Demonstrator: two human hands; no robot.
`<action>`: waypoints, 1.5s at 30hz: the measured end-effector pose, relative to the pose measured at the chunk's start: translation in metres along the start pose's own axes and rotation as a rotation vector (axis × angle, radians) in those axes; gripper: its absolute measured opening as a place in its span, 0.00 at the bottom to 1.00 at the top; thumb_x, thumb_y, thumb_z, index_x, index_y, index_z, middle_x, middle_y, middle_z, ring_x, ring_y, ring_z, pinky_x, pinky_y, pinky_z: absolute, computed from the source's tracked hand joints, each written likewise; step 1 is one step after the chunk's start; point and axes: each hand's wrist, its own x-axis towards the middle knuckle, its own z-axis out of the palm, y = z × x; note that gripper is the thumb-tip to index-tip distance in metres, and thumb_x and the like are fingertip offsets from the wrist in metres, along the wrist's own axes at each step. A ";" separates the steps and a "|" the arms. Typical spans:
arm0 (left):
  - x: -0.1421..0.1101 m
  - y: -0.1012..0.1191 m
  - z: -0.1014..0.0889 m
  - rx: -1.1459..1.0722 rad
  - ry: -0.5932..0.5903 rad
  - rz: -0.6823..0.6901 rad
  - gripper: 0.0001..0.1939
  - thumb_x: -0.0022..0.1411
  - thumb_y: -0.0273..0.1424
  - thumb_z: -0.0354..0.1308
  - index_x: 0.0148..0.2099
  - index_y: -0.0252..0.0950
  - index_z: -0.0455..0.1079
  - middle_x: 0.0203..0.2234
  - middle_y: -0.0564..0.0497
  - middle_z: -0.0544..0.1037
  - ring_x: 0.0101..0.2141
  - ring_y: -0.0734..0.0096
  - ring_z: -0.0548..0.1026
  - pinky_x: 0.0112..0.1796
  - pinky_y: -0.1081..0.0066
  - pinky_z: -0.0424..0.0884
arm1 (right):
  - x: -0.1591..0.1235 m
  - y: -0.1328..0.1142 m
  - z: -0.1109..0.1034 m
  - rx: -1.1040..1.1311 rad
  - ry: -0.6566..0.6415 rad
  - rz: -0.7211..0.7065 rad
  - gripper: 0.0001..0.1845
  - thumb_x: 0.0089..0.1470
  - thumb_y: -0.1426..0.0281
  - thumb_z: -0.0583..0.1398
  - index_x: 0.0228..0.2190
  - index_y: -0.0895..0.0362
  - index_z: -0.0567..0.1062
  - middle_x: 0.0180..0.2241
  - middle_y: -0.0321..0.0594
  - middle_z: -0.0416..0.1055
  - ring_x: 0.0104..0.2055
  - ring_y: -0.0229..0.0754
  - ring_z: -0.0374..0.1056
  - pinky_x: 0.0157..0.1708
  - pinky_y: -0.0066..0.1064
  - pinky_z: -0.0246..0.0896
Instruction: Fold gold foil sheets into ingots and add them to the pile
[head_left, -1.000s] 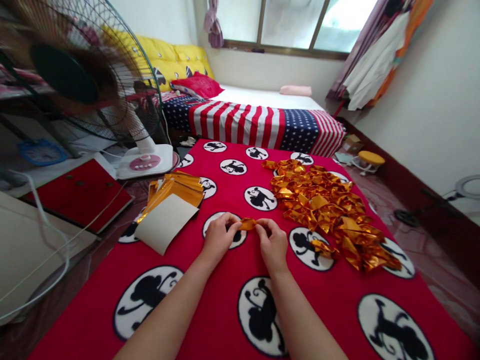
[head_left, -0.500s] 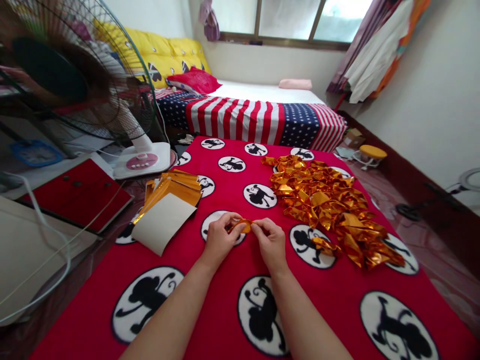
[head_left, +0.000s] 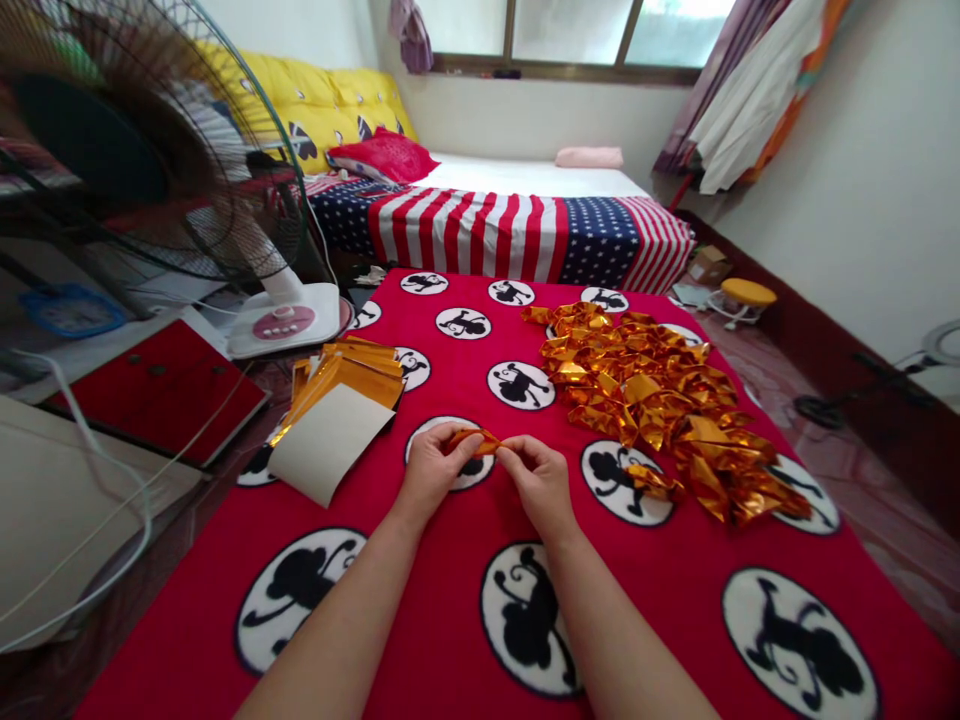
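Presently, in the head view, the left hand [head_left: 435,465] and right hand [head_left: 541,485] pinch opposite ends of a gold foil piece [head_left: 478,440], fingers nearly closed, above the red cloth [head_left: 420,640], left of the foil pile [head_left: 645,385].

Foil heap [head_left: 649,385] right on cloth [head_left: 420,630] | foil stack [head_left: 360,370] left | bed [head_left: 480,235] behind

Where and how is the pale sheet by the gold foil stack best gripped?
Pinch the pale sheet by its right edge from the right, probably with the left hand: that edge faces the hand and seems slightly raised, with shadow beneath.
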 end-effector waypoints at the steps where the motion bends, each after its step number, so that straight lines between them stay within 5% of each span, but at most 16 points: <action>1: 0.000 0.002 -0.001 -0.012 -0.027 -0.017 0.13 0.53 0.38 0.67 0.38 0.33 0.79 0.31 0.48 0.82 0.32 0.69 0.79 0.34 0.75 0.75 | 0.000 -0.001 0.000 0.005 -0.013 -0.001 0.07 0.52 0.66 0.63 0.27 0.56 0.79 0.24 0.36 0.75 0.27 0.39 0.68 0.29 0.28 0.60; 8: -0.001 0.011 -0.011 -0.004 -0.178 -0.041 0.12 0.54 0.37 0.67 0.37 0.33 0.81 0.33 0.46 0.83 0.33 0.67 0.79 0.34 0.75 0.74 | 0.002 0.000 -0.001 0.019 -0.090 -0.016 0.08 0.53 0.66 0.63 0.26 0.56 0.79 0.24 0.36 0.75 0.27 0.39 0.68 0.30 0.29 0.60; 23: -0.003 0.010 -0.005 0.134 -0.109 0.117 0.07 0.53 0.33 0.67 0.29 0.34 0.80 0.26 0.48 0.81 0.29 0.70 0.76 0.32 0.74 0.71 | 0.001 0.000 0.003 -0.079 -0.084 -0.123 0.05 0.53 0.69 0.63 0.27 0.55 0.78 0.27 0.36 0.75 0.29 0.38 0.68 0.31 0.28 0.59; 37: -0.004 0.008 -0.002 0.050 -0.020 -0.037 0.14 0.51 0.38 0.68 0.34 0.32 0.80 0.27 0.48 0.82 0.28 0.68 0.79 0.30 0.74 0.75 | 0.000 -0.002 0.003 0.012 -0.004 -0.033 0.07 0.52 0.68 0.62 0.24 0.56 0.76 0.23 0.35 0.71 0.27 0.37 0.64 0.28 0.28 0.56; 45: -0.004 0.004 -0.005 -0.045 0.025 -0.111 0.15 0.51 0.39 0.67 0.35 0.30 0.79 0.21 0.48 0.80 0.19 0.72 0.76 0.20 0.77 0.68 | 0.001 -0.006 0.001 0.095 0.020 0.045 0.07 0.50 0.67 0.62 0.23 0.56 0.76 0.22 0.34 0.69 0.26 0.37 0.63 0.28 0.28 0.56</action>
